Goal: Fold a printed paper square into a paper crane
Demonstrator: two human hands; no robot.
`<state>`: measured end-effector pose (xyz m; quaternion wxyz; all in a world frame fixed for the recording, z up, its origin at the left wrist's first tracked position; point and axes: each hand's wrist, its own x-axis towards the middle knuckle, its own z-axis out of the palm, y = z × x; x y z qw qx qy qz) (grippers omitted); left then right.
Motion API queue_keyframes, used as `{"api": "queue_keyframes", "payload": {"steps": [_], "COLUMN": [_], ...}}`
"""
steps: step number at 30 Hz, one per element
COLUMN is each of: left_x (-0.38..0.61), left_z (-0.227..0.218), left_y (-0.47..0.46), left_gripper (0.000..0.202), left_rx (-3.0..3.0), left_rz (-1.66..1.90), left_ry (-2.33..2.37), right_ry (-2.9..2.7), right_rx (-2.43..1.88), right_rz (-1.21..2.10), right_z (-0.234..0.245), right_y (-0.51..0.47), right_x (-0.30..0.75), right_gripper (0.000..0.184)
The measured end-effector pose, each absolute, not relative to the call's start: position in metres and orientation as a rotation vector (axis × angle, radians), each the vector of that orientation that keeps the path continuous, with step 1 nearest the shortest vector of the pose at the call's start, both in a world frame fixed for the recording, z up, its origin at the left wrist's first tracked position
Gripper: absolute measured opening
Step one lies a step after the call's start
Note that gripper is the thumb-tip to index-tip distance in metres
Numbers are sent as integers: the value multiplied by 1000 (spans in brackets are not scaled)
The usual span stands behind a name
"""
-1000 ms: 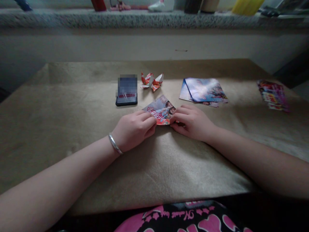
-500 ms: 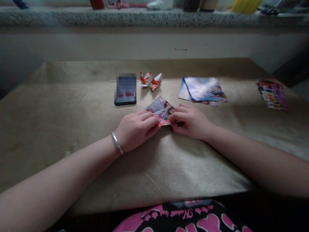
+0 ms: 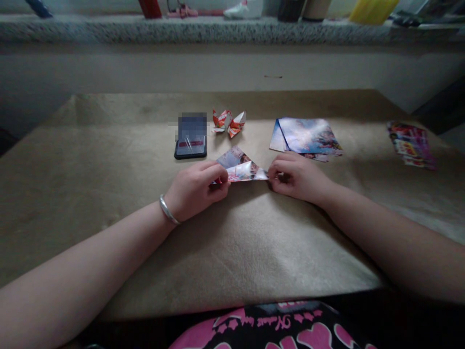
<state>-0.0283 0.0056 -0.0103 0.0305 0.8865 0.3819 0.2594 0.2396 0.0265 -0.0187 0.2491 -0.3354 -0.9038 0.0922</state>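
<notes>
A folded sheet of printed paper lies between my hands, its near edge straight and its far side rising to a point. My left hand pinches the left end, fingers curled over it. At the right corner, my right hand closes thumb and fingers on the paper. Just beyond stand small folded red-and-white paper pieces. To their left is a dark phone, its screen partly pixelated. My fingers hide both ends of the paper.
Printed sheets are stacked behind my right hand. More colourful printed papers lie farther right on the tan-covered table. Behind it runs a speckled stone ledge holding various items, including a yellow object.
My hands have moved apart, the left one leftward and the right one rightward. Between them the paper now shows a pale folded flap and a longer straight near edge.
</notes>
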Motion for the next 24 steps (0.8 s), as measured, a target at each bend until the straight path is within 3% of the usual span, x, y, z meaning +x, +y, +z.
{"api": "queue_keyframes", "payload": {"steps": [15, 21, 24], "left_x": [-26, -24, -24], "left_z": [-7, 0, 4], "left_y": [5, 7, 6], "left_gripper": [12, 13, 12], "left_rx": [2773, 2888, 2900], "left_rz": [767, 739, 709], "left_ry": [1144, 910, 894], "right_ry": [-2478, -2690, -2678], "right_rx": [-1023, -1099, -1200], "right_rz": [393, 239, 161], "right_z": [-5, 17, 17], "right_y": [33, 14, 3], "right_x": [258, 230, 219], "right_gripper": [5, 18, 11]}}
